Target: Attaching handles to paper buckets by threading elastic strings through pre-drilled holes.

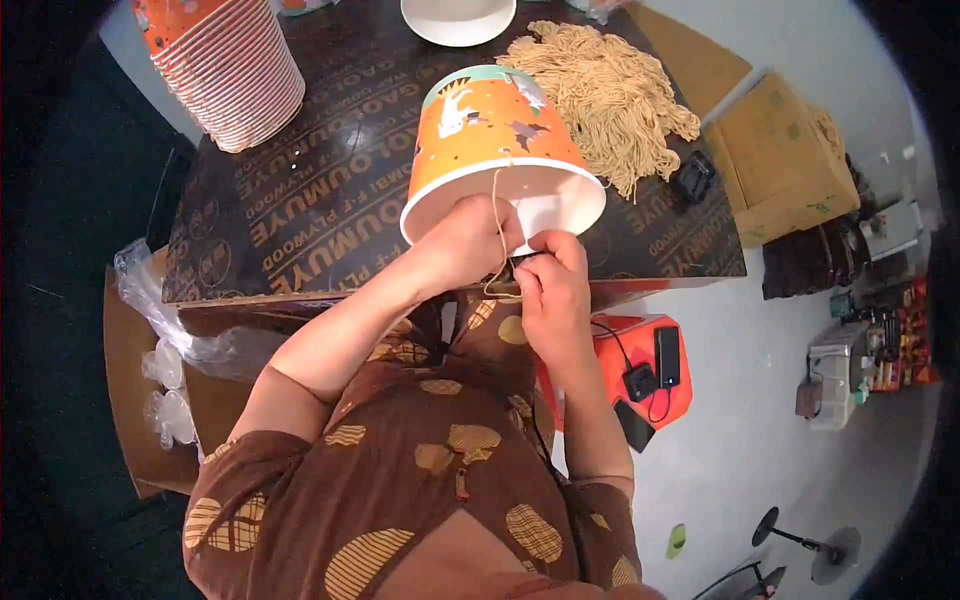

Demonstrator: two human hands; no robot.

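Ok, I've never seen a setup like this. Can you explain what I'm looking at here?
There is no machine here: these are a person's own bare hands. The single picture comes from a wide camera on their head, looking down, so straight edges bend and picture left is their left.

On the dark table are a stack of paper buckets at left, a white bowl-like piece at the far edge, and a heap of tan cord at right.

An orange bucket is tipped with its mouth toward the wearer. The left hand reaches into the mouth; the right hand is at the lower rim. One cord hangs from near the upper rim down to the hands. What the fingertips grip is hidden.
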